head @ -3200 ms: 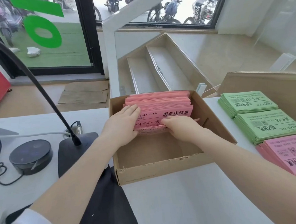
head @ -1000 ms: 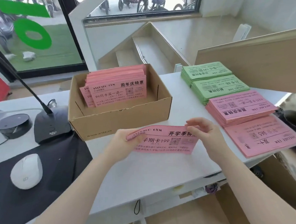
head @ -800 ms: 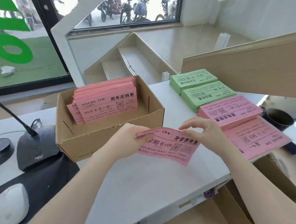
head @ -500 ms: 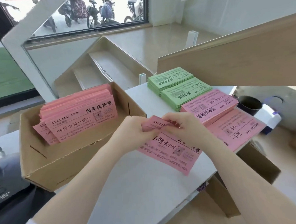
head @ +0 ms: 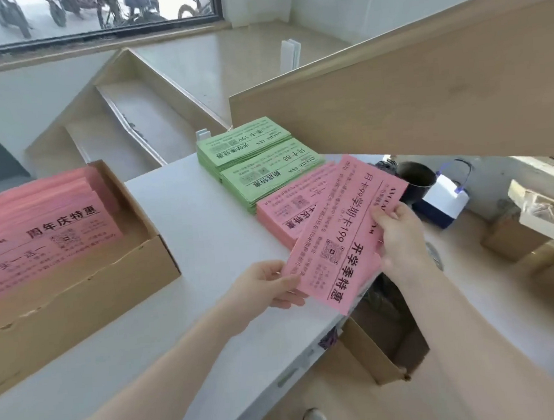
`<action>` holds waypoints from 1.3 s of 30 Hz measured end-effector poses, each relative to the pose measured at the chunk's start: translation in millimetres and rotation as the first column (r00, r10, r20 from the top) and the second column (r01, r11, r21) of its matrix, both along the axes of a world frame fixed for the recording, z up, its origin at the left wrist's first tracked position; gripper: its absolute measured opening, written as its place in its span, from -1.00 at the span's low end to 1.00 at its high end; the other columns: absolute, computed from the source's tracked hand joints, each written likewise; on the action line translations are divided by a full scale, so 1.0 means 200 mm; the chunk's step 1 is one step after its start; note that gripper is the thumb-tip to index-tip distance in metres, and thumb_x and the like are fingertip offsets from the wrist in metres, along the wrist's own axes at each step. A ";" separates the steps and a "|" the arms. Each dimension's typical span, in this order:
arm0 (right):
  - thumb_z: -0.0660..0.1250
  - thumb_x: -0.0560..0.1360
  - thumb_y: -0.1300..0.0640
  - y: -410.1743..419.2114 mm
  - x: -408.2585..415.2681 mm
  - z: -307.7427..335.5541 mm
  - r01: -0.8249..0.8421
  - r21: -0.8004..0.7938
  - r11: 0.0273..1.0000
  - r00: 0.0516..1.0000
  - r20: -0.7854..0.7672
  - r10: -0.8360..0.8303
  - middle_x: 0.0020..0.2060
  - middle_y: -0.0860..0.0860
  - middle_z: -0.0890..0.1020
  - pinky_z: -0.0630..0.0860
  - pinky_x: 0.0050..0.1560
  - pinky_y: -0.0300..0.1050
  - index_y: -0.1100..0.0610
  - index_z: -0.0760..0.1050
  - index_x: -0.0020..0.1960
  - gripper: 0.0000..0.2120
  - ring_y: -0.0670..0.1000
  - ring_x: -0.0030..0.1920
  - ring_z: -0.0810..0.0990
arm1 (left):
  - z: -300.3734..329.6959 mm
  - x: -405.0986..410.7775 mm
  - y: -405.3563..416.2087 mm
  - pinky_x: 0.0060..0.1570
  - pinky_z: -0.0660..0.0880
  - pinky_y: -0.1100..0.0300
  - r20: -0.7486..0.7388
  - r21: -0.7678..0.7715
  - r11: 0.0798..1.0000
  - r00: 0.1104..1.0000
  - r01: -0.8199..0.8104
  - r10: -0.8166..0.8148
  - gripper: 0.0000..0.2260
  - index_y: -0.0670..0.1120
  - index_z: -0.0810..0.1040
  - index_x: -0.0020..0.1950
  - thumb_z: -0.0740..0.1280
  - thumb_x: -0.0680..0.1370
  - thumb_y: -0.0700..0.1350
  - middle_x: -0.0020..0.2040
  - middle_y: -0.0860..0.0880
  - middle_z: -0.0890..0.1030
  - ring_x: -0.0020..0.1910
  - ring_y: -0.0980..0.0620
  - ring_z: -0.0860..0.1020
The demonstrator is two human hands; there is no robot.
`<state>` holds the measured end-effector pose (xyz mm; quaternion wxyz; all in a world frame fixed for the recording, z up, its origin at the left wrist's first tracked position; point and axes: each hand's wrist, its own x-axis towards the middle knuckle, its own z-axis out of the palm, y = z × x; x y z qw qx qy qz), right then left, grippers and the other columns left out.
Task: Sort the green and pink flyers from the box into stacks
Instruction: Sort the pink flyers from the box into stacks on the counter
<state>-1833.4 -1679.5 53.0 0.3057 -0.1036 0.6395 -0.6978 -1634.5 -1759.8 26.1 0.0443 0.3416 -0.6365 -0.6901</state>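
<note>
Head view shows a pink flyer (head: pixel 340 238) pinched by both the left hand (head: pixel 267 284) and the right hand (head: pixel 398 234), its long side pointing to one o'clock, held over the pink stack (head: pixel 282 209) that lies toward eleven o'clock from the right hand.

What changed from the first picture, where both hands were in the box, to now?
Both hands left the cardboard box with a pink flyer and carried it right, turning it over the pink stacks. The right hand pinches its far edge and the left hand holds its near corner. The green stacks and the box's remaining pink flyers stayed put.
</note>
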 end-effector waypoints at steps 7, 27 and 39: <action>0.28 0.51 0.31 0.13 -0.41 -0.17 0.007 0.201 0.979 0.994 -0.110 0.016 -0.03 0.08 0.62 0.59 -0.14 -0.10 0.09 0.40 0.15 -0.74 0.02 -0.06 0.65 | -0.03 -0.24 0.03 -0.30 0.52 0.33 0.136 -0.228 0.965 0.977 -0.129 0.163 -0.90 -0.10 0.58 -0.03 0.28 0.54 -0.20 -0.23 -0.03 0.67 -0.37 0.14 0.60; 0.29 0.51 0.15 0.11 -0.66 -0.34 -0.070 0.641 0.764 0.562 -0.608 0.561 0.13 0.08 0.56 0.47 0.15 0.01 0.16 0.50 0.24 -0.69 0.07 0.12 0.53 | -0.16 -0.38 0.13 -0.17 0.52 0.17 0.294 -0.619 0.737 0.790 -0.270 0.537 -0.80 -0.06 0.50 -0.25 0.27 0.55 -0.04 -0.34 -0.02 0.65 -0.39 0.07 0.61; 0.26 0.51 0.09 0.06 -0.70 -0.33 -0.032 0.725 0.688 0.447 -0.605 0.659 0.20 0.13 0.49 0.42 0.21 0.06 0.15 0.47 0.27 -0.65 0.13 0.19 0.45 | -0.16 -0.41 0.10 -0.20 0.56 0.17 0.280 -0.549 0.777 0.808 -0.308 0.518 -0.76 -0.12 0.48 -0.30 0.20 0.57 -0.20 -0.35 -0.07 0.65 -0.43 0.06 0.61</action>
